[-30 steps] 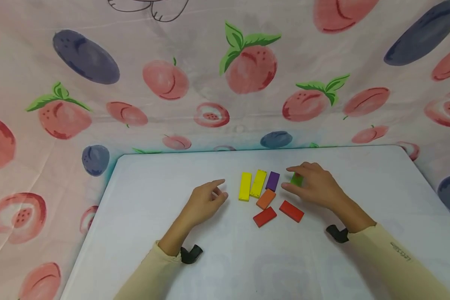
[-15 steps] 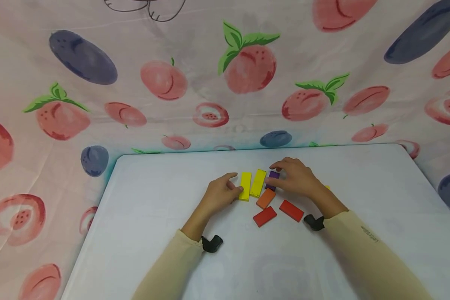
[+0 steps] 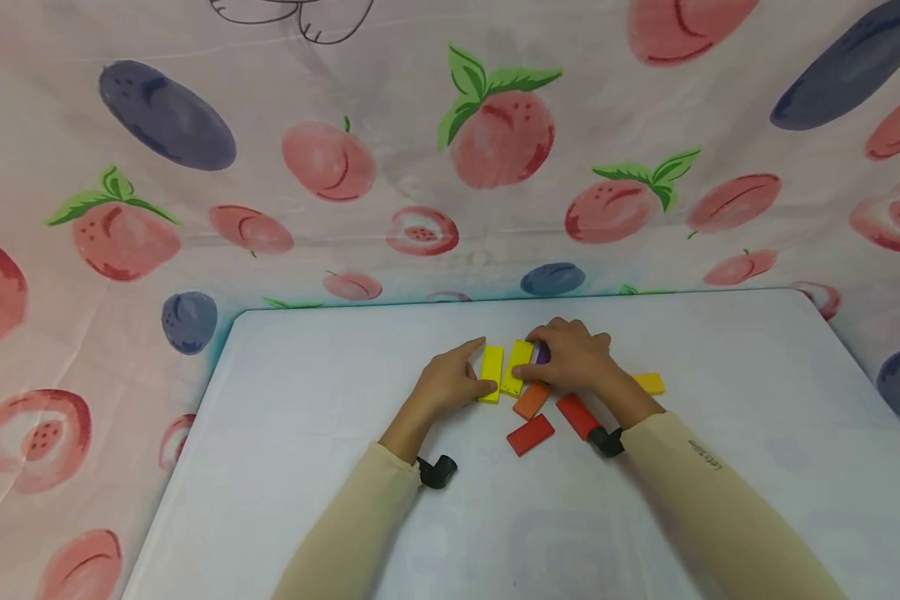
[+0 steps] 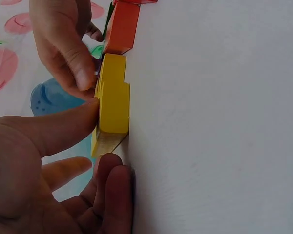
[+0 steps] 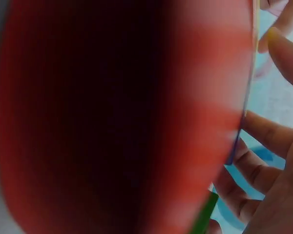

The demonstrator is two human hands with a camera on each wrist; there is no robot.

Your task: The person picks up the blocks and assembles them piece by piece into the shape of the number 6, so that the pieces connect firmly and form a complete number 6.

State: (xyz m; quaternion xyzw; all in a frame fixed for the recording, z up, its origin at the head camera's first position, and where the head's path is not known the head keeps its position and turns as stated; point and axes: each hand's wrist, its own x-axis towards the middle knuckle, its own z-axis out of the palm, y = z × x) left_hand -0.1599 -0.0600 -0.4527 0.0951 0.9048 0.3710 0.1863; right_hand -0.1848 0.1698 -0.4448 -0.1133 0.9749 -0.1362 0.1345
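Observation:
Two yellow blocks lie side by side on the white table. My left hand (image 3: 446, 383) is at the left yellow block (image 3: 491, 365), its thumb resting on the block and its index finger apart from it in the left wrist view. My right hand (image 3: 570, 357) pinches the other yellow block (image 3: 523, 353) between thumb and index finger. Under the right hand's fingers a purple block (image 3: 543, 354) is partly hidden. An orange block (image 3: 532, 401) lies just in front. A green block (image 5: 205, 212) shows only in the right wrist view, near the right hand's lower fingers.
Two red blocks lie nearer the person, one red block (image 3: 530, 434) at the left and another red block (image 3: 574, 412) partly behind the right wrist camera. Another yellow block (image 3: 651, 382) sits beyond the right forearm. A fruit-patterned cloth (image 3: 420, 167) hangs behind the table (image 3: 307, 375).
My right hand has moved left from the green block, past the purple one, to the second yellow block. My left hand has come right to the first yellow block. The blocks look nearly unmoved.

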